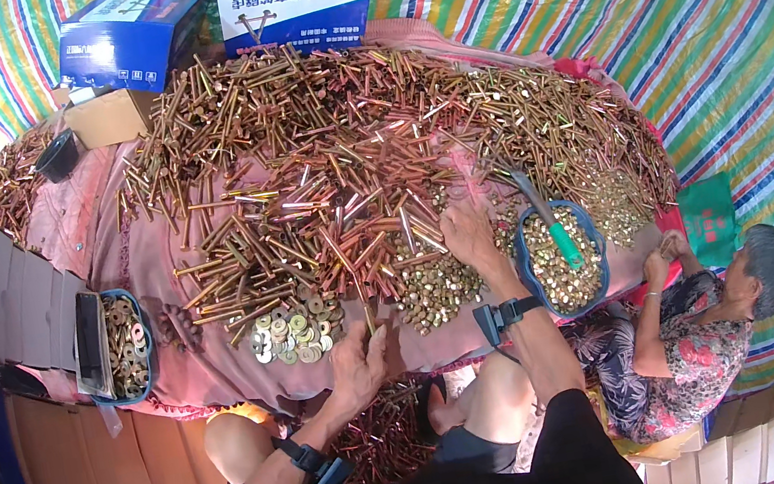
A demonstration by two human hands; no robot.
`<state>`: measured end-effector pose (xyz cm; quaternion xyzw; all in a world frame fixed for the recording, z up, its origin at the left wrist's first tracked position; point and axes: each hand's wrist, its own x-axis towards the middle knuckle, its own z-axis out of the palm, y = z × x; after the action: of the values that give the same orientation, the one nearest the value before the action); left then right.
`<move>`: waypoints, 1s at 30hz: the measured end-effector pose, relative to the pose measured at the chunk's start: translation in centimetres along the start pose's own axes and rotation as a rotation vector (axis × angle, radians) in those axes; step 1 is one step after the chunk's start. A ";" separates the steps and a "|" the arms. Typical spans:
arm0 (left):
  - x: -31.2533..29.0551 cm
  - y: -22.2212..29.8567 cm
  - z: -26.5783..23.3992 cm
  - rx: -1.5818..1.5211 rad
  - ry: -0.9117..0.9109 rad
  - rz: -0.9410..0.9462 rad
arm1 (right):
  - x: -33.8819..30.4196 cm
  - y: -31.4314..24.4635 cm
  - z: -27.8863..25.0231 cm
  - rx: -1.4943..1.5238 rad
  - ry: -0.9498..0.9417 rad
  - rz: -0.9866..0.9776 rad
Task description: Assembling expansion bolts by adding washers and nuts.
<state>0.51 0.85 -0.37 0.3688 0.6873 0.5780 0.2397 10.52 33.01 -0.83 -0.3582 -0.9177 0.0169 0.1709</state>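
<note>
My left hand point(361, 366), at the table's near edge, pinches a long brass-coloured bolt point(367, 311) that points up and away from me. Beside it lies a pile of flat washers point(296, 335). My right hand point(468, 231) reaches further in, fingers curled at the edge of the metal sleeves point(420, 229). What its fingertips hold, if anything, is hidden. Just nearer than that hand is a heap of small nuts point(438, 293). Loose bolts and sleeves point(252, 218) spread out beyond both hands.
Right of my right arm, a blue tray point(524, 266) holds nuts and a green-handled tool point(565, 244). Another blue tray point(151, 355) of washers stands left. Blue cartons point(294, 3) are at the back. A co-worker point(690, 336) sits at the right, hands at the table edge.
</note>
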 end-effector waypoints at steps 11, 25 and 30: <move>0.1 -0.3 0.4 0.003 0.065 0.095 | 0.8 -0.5 -8.3 0.112 -0.468 0.170; -0.1 0.4 0.4 -0.004 0.067 0.066 | 4.8 6.1 -1.5 -0.179 -0.081 0.222; -0.1 0.0 -0.1 0.035 0.078 0.119 | 2.6 4.7 -0.4 -0.299 -0.226 0.215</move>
<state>0.47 0.70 -0.39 0.3905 0.6831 0.5929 0.1714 11.93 38.23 -0.39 -0.4715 -0.8797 -0.0615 0.0092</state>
